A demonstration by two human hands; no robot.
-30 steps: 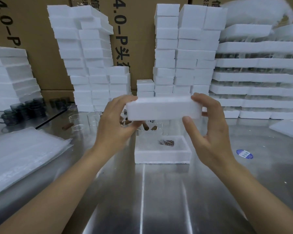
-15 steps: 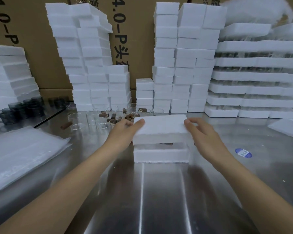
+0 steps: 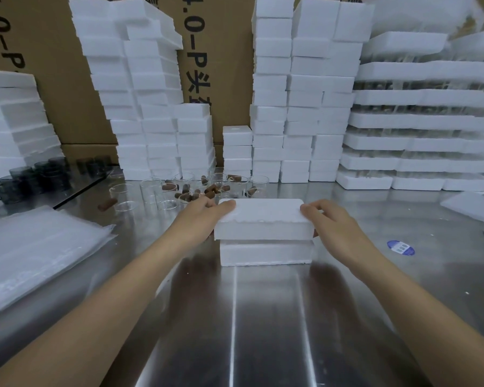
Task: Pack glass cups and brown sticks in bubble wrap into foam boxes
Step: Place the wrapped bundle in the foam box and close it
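One white foam lid point(image 3: 263, 216) sits on one white foam box point(image 3: 266, 252), between the two hands. The lid is a plain block with a ragged front top edge. It lies slightly askew and juts past the box's left side, with a thin dark seam between them.

The left hand point(image 3: 204, 216) grips the lid's left end, thumb on top. The right hand point(image 3: 336, 227) curls over the right end, fingers on top.

Below the hands, between the forearms, the steel tabletop point(image 3: 263, 317) is bare. A blue sticker point(image 3: 400, 247) lies right of the right hand.

Just beyond the left hand stand about nine clear glass cups point(image 3: 150, 187) among roughly ten brown sticks point(image 3: 106, 204); exact counts are unclear. Left of the left hand lies one pile of bubble wrap point(image 3: 34, 252). Stacks of foam boxes point(image 3: 299, 107) rise beyond both hands.
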